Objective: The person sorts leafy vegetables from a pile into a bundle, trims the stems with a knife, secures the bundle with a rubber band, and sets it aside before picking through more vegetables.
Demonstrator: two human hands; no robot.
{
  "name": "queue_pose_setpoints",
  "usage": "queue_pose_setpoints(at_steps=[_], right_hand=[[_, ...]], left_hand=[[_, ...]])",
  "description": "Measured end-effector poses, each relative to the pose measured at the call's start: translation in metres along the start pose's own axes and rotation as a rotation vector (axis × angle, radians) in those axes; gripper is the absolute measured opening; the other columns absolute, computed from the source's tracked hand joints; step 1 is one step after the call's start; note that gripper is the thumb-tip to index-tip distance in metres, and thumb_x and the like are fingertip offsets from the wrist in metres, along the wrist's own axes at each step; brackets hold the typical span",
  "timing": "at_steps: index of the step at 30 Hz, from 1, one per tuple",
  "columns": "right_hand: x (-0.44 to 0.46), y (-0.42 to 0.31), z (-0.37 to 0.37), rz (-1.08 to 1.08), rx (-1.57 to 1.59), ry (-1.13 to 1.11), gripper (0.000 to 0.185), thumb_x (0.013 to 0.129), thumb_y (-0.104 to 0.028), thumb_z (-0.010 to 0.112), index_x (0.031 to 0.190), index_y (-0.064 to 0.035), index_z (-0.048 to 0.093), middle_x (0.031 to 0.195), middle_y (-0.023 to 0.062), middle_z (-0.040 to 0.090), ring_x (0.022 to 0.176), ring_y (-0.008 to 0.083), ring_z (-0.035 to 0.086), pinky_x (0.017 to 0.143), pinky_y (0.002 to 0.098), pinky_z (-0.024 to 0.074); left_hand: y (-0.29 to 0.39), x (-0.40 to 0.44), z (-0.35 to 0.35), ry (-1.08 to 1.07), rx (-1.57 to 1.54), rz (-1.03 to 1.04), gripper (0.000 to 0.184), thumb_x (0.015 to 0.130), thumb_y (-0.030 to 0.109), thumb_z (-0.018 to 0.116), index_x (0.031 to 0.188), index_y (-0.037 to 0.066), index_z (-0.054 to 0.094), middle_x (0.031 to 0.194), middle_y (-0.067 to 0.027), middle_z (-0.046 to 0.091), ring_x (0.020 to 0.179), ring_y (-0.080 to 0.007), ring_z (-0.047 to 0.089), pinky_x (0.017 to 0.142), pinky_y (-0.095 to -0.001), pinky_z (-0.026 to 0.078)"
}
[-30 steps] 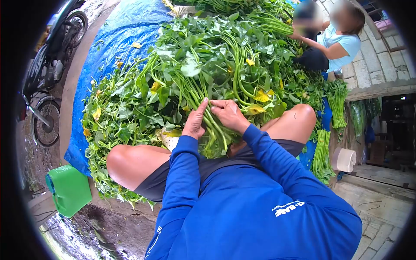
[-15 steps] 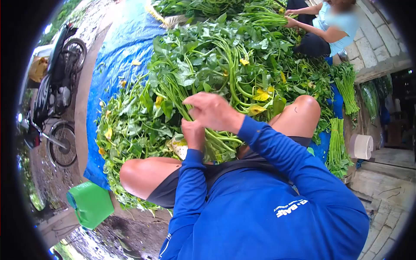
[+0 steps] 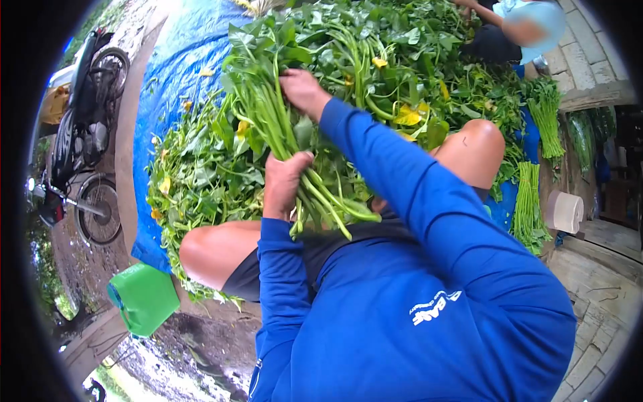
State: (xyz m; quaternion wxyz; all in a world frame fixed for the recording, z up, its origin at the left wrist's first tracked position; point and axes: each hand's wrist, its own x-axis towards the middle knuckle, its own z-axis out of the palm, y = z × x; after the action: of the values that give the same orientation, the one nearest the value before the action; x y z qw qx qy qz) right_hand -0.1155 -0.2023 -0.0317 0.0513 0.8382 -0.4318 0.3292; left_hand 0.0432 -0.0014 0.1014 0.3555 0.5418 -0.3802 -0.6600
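Observation:
A bunch of leafy green stems (image 3: 268, 124) is held upright in front of me, its leaves pointing away and its cut ends toward my lap. My left hand (image 3: 284, 177) is wrapped round the lower stems. Higher up, my right hand (image 3: 305, 92) has its fingers curled at the right side of the same bunch, the fingertips partly hidden by greens. Beneath and around both hands spreads a large heap of loose leafy greens (image 3: 201, 181), with some yellow leaves (image 3: 408, 115) in it.
A blue tarp (image 3: 181, 60) lies under the heap. Tied green bundles (image 3: 529, 208) and a pale roll (image 3: 564, 211) are at right. A co-worker (image 3: 502, 37) sits at upper right. A green container (image 3: 144, 298) stands at lower left, a motorcycle (image 3: 84, 134) beyond.
My right hand has moved up and away from above my left hand to the bunch's upper part. The left hand, still gripping, has lifted the bunch slightly, and more stem ends show.

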Motion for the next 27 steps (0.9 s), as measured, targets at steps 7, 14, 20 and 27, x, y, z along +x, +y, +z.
queue_pose_setpoints(at_steps=[7,14,20,27], right_hand=[[0.002,-0.060,-0.219,0.686,0.887,-0.289,0.022,0.102,-0.026,0.074,0.103,-0.0039,0.080,0.097,0.0003,0.074,0.082,0.0088,0.065,0.073,0.0279,0.0549],[-0.101,-0.169,-0.223,0.764,0.813,-0.642,0.031,0.099,-0.030,0.073,0.097,0.0005,0.079,0.087,0.0201,0.076,0.076,0.0340,0.073,0.074,0.0461,0.0567],[-0.107,-0.181,-0.210,0.899,0.884,-0.642,0.033,0.103,-0.033,0.072,0.106,-0.0020,0.082,0.084,0.0168,0.077,0.073,0.0235,0.070,0.073,0.0407,0.0558],[-0.122,-0.187,-0.197,0.569,0.722,0.067,0.018,0.091,-0.014,0.085,0.107,-0.0045,0.081,0.118,0.0128,0.073,0.115,0.0322,0.065,0.101,0.0423,0.0517]], left_hand=[[-0.017,0.023,-0.050,0.253,-0.217,0.105,0.020,0.090,0.007,0.081,0.103,-0.003,0.070,0.080,-0.0079,0.072,0.064,-0.0168,0.071,0.058,-0.0305,0.061],[-0.014,0.037,-0.036,0.380,-0.294,0.173,0.015,0.093,0.010,0.080,0.096,-0.003,0.073,0.078,-0.0087,0.070,0.065,-0.0187,0.071,0.063,-0.0324,0.061],[-0.016,0.039,-0.037,0.443,-0.234,0.266,0.015,0.092,0.007,0.080,0.100,-0.003,0.071,0.076,-0.0092,0.070,0.062,-0.0194,0.069,0.060,-0.0324,0.059],[-0.013,0.042,-0.056,0.502,-0.265,0.212,0.016,0.091,0.005,0.081,0.102,-0.002,0.071,0.083,-0.0074,0.072,0.066,-0.0173,0.070,0.059,-0.0317,0.058]])
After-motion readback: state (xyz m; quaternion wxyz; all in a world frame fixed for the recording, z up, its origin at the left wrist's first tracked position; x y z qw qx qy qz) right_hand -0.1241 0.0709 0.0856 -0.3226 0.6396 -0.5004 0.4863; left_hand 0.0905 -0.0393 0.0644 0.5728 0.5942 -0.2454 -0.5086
